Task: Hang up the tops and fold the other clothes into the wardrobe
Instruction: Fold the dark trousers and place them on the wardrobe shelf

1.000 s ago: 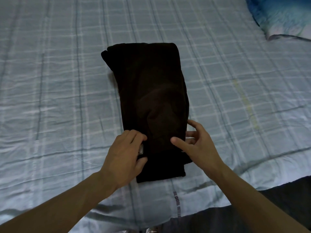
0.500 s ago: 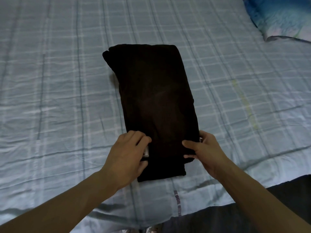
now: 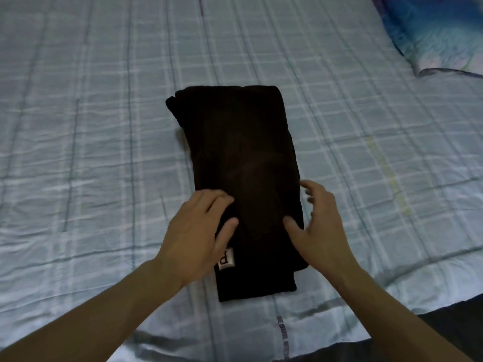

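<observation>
Single head-worn view, looking forward and down, close over the bed point(image 3: 104, 126), wide-angle

There is one bed point(image 3: 91, 126). One folded black cloth point(image 3: 243, 165) lies on it, from the middle down to the near edge. The cloth has one white tag point(image 3: 226, 259). Two hands are at its near end: one left hand point(image 3: 198, 233) and one right hand point(image 3: 316, 226). One blue pillow point(image 3: 431, 30) sits at the far right corner.
</observation>
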Demonstrator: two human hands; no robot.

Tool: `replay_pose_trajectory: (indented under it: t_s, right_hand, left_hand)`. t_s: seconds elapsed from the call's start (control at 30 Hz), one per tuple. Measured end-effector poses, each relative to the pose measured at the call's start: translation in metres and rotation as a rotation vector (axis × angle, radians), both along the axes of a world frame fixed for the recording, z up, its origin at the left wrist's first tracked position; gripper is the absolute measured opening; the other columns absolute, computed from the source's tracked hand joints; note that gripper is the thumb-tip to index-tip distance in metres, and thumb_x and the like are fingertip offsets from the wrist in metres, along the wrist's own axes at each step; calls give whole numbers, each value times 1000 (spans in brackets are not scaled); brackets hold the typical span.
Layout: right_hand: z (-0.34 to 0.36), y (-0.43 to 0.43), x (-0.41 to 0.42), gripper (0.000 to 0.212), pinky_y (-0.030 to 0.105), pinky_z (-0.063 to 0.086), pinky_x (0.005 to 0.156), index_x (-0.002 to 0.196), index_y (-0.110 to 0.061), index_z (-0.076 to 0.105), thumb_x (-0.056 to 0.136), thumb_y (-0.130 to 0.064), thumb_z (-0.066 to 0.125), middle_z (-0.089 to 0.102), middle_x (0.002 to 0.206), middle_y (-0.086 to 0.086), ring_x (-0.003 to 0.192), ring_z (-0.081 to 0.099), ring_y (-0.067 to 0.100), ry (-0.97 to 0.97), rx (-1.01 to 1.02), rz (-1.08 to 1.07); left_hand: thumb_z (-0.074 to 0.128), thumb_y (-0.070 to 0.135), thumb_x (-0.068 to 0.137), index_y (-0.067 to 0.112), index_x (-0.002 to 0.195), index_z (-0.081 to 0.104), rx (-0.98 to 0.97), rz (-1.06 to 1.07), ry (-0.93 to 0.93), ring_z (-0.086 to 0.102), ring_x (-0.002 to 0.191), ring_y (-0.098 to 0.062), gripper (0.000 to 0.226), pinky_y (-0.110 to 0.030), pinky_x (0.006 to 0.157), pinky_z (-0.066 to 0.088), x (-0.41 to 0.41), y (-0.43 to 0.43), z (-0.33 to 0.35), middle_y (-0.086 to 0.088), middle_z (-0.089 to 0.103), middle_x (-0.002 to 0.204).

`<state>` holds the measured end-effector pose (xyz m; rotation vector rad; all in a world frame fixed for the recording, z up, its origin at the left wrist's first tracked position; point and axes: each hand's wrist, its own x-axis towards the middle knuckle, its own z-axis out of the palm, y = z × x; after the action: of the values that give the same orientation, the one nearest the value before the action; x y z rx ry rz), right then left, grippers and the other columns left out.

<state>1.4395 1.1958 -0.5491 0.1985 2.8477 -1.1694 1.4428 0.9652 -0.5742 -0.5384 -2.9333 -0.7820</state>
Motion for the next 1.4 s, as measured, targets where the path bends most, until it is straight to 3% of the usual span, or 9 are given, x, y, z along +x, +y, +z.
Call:
replay_pose_trajectory:
  t_s: [0.1, 0.3, 0.8, 1.0, 1.1, 1.23, 1.3, 1.37, 1.4]
  right_hand:
    - [0, -21, -21, 46, 33, 34, 114, 141, -18, 49, 96, -21, 57, 42, 147, 3, 136, 38, 16, 226, 179, 238]
    - [-53, -31, -33, 62, 44, 9, 124, 158, -23, 17, 102, -51, 24, 7, 166, 4, 153, -3, 19, 48, 407, 469]
    - [-112, -21, -45, 64, 42, 3, 125, 158, -27, 9, 101, -52, 20, 1, 167, 0, 153, -8, 15, 47, 457, 443]
    - [-86, -13, -13, 60, 45, 9, 124, 159, -23, 7, 105, -43, 25, 1, 167, 4, 153, -4, 20, 131, 434, 612]
    - [-83, 6, 29, 65, 47, 17, 123, 158, -18, 13, 103, -42, 37, 5, 167, 2, 154, 3, 23, 180, 436, 723]
    - [-84, 35, 64, 110, 46, 12, 119, 159, -15, 5, 81, -69, 61, -1, 167, 6, 153, 1, 27, 96, 553, 826]
    - [-85, 39, 65, 129, 44, 7, 121, 159, -16, 1, 65, -68, 73, -4, 167, 6, 153, -2, 27, 35, 640, 840]
    - [-87, 35, 62, 129, 44, 7, 122, 159, -16, 1, 64, -60, 78, -3, 167, 6, 153, -2, 27, 41, 626, 802]
    - [-87, 33, 61, 124, 44, 10, 122, 159, -16, 3, 67, -56, 77, -1, 167, 6, 153, 1, 26, 62, 615, 781]
  left_hand:
    - [30, 46, 102, 12, 152, 38, -154, 6, -9, 26, 149, -25, 60, -42, 120, 30, -22, 10, -5, -7, 33, 159]
    - [13, 54, 101, 15, 159, 6, -331, -63, -115, -12, 154, -22, 70, -44, 126, 9, -38, 20, -42, -5, -5, 167]
    - [-8, 65, 90, 24, 153, -25, -389, -131, -309, -34, 146, -19, 77, -42, 123, -12, -54, 22, -83, 1, -31, 161]
    - [14, 59, 101, 13, 159, -4, -329, -250, -138, -19, 152, -23, 76, -48, 125, 5, -23, 4, -59, -7, -14, 166]
    - [35, 70, 95, 5, 158, 8, -300, -413, -81, -2, 155, -25, 94, -47, 123, 14, 21, -8, -58, -12, 1, 167]
    - [65, 80, 65, 5, 158, 8, -470, -477, -137, 5, 154, -32, 132, -47, 122, 11, 53, -9, -60, -18, 4, 166]
    - [75, 73, 57, 6, 158, -1, -531, -441, -142, -2, 154, -33, 143, -49, 125, 5, 53, 0, -61, -18, -5, 166]
    - [76, 66, 64, 9, 156, -16, -544, -418, -147, -17, 152, -32, 142, -47, 122, -5, 49, 8, -62, -18, -20, 163]
    - [77, 62, 67, 7, 156, -12, -552, -409, -138, -12, 152, -34, 137, -48, 122, -2, 48, 10, -60, -20, -15, 164]
